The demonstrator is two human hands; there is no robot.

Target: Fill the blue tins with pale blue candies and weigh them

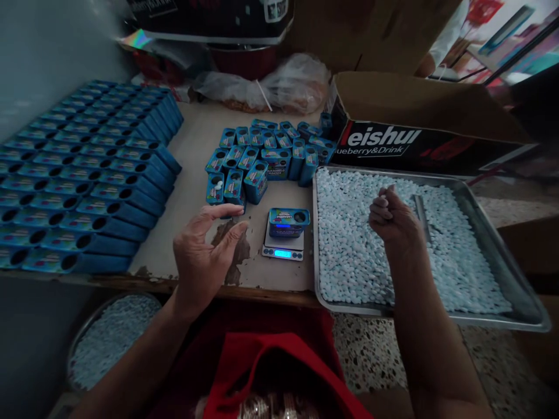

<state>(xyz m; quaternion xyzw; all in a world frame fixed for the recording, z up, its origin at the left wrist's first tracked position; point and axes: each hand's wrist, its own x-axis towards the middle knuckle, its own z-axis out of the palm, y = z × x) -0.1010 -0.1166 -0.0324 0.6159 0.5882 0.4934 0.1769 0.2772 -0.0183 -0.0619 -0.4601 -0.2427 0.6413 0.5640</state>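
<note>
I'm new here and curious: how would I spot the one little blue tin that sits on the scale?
Find the big metal tray of pale pellets. Just left of it sits a small scale with a lit blue display. The blue tin on it lies alone; the other tins stand clustered behind.

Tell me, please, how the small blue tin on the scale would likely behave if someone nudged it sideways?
The blue tin looks small and boxy, so it is probably light and would slide rather than roll. It lies flat on the little scale, so tipping seems unlikely, though it could slip off the platform. Its open round hole might spill any candies inside.
</note>
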